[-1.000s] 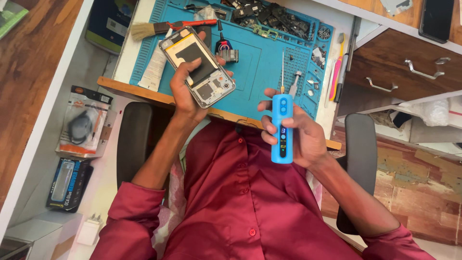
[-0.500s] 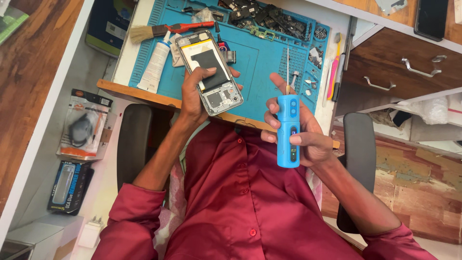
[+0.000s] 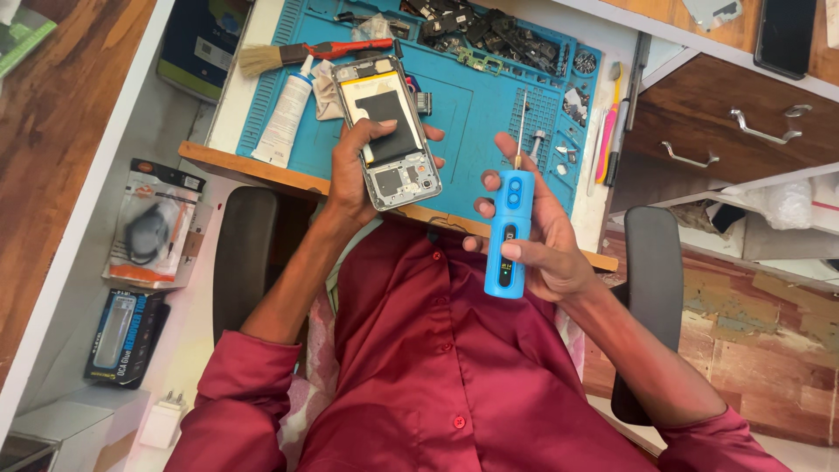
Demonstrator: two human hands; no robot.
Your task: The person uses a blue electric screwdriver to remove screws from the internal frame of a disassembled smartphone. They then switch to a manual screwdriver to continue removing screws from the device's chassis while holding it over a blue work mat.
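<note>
My left hand (image 3: 354, 170) grips an opened phone (image 3: 386, 131) with its back cover off, so the black battery and the circuit board show. It holds the phone over the near edge of the blue work mat (image 3: 476, 105). My right hand (image 3: 546, 236) holds a blue electric screwdriver (image 3: 508, 232) upright, its thin bit pointing at the mat, thumb on its side. The screwdriver stands to the right of the phone and apart from it.
On the mat lie a brush with a red handle (image 3: 306, 52), a white glue tube (image 3: 284, 118), a cloth and several dark phone parts (image 3: 489, 31). Wooden drawers (image 3: 725, 131) stand at right. Packaged items (image 3: 144, 223) lie on the floor at left. A black chair (image 3: 651, 288) is under me.
My left hand has turned the phone more upright and moved it a little right. My right hand has raised the screwdriver and tilted it toward the mat.
</note>
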